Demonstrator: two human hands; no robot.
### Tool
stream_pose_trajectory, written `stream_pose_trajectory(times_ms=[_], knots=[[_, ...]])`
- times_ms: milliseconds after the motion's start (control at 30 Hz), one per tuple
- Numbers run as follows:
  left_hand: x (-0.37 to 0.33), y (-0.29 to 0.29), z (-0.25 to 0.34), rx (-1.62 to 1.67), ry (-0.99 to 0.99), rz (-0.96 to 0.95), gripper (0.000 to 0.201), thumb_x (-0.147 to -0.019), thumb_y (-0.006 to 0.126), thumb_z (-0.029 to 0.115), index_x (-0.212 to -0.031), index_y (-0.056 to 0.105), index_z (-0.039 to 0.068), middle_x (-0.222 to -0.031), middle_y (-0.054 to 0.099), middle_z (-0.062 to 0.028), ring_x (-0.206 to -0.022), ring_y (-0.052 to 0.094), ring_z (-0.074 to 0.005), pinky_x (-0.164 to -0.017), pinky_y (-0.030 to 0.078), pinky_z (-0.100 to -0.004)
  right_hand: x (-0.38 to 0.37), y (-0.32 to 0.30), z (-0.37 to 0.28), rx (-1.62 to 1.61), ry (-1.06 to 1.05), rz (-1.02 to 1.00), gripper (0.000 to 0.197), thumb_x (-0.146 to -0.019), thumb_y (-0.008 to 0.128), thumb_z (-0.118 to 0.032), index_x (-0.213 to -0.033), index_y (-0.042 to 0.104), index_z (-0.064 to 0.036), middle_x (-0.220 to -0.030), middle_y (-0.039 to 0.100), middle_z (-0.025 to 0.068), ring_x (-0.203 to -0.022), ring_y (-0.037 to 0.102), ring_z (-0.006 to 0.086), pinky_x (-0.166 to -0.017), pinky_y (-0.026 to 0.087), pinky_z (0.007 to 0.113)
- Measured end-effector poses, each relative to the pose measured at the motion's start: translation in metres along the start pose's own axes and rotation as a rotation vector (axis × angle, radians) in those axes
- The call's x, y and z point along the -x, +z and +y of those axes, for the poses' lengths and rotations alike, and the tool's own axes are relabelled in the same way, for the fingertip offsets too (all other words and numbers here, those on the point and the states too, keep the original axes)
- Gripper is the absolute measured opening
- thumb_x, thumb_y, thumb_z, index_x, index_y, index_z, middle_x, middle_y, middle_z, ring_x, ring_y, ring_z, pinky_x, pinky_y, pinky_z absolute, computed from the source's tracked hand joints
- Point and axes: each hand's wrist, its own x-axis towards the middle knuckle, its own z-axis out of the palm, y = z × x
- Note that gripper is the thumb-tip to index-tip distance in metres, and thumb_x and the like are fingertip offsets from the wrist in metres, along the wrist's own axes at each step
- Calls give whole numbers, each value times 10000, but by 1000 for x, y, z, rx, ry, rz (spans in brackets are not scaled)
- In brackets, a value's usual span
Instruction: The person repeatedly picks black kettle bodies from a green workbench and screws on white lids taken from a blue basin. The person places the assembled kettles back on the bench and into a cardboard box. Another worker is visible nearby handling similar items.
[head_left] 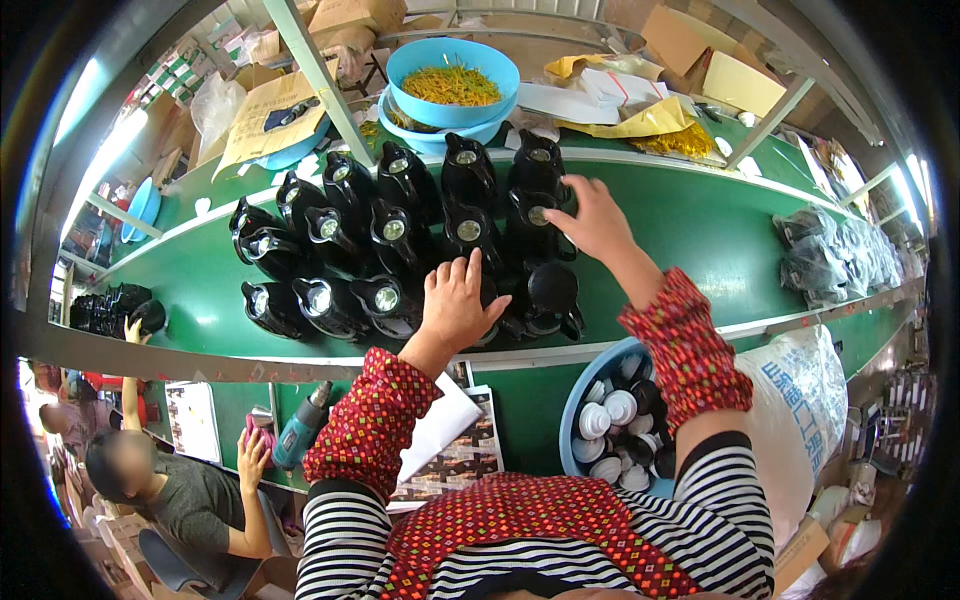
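Rows of black vacuum jugs (394, 228) with round, pale openings on top stand close together on the green bench. My left hand (455, 305) lies over the front row with its fingers stretched out. It covers most of a jug, and whether it touches it I cannot tell. At the right end of the group, my right hand (598, 222) has its thumb and fingers apart beside the top of another black jug (538, 222). Just in front of that one, a jug (552, 290) has a dark, closed top.
Below the bench edge, a blue basin (570, 420) holds white and black lids. Plastic-wrapped dark items (835, 255) lie at the right. Stacked blue bowls (455, 85) stand behind the jugs. At lower left, a co-worker (195, 500) handles a pink cloth near a teal heat gun (300, 428).
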Motion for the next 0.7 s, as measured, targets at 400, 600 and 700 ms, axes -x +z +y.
stream_pose_trajectory(times_ms=[400, 600, 700], knots=[[-10, -6, 24, -61, 8, -49, 763, -936, 665, 514, -1538, 439, 103, -1423, 513, -224, -1339, 467, -422, -1137, 341, -593, -47, 65, 19, 245, -254, 109, 695, -967, 580, -621, -1500, 490, -184, -1414, 568, 176, -1353, 497, 407, -1117, 330, 683], [17, -27, 87, 364, 266, 132, 567, -855, 781, 165, -1363, 574, 22, -1402, 526, -255, -1311, 500, -450, -1133, 396, -536, 100, -33, 50, -32, -156, -122, 407, -975, 676, -355, -1261, 638, -68, -1216, 641, 196, -1148, 611, 399, -989, 501, 467], [58, -5, 146, 630, 448, -225, 512, -789, 821, 134, -1251, 628, 23, -1286, 634, -186, -1155, 627, -402, -995, 533, -478, 205, -54, 66, 232, 68, -574, 529, -829, 804, -315, -1285, 640, -103, -1146, 634, 190, -1084, 627, 418, -949, 525, 503]])
